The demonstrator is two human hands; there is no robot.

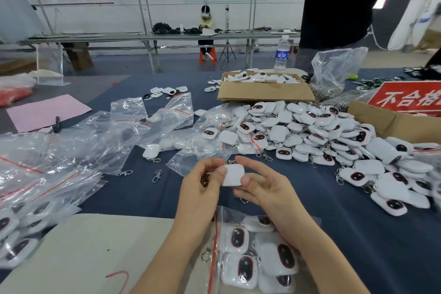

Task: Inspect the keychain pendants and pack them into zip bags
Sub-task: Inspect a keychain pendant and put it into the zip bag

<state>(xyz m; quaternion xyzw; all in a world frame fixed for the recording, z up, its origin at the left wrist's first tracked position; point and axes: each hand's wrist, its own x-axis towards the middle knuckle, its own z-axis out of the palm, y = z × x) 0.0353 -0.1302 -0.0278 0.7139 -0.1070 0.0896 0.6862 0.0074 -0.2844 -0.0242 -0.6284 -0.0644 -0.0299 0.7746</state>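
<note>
Both hands hold one white keychain pendant (233, 175) above the dark blue table, its plain back toward me and its metal chain at the top. My left hand (202, 184) pinches its left edge with the thumb on top. My right hand (259, 182) grips its right side. Below my wrists lies a zip bag (257, 253) with a red seal strip, holding several pendants with dark oval faces. A big heap of loose pendants (310, 131) spreads from the centre to the right.
Empty zip bags (100, 136) lie scattered at left, filled bags (16, 229) at the lower left. Two loose clasps (156, 175) lie on the cloth. Cardboard boxes (265, 90) and a red sign (410, 96) stand behind the heap. A person in black (334, 7) stands at the far edge.
</note>
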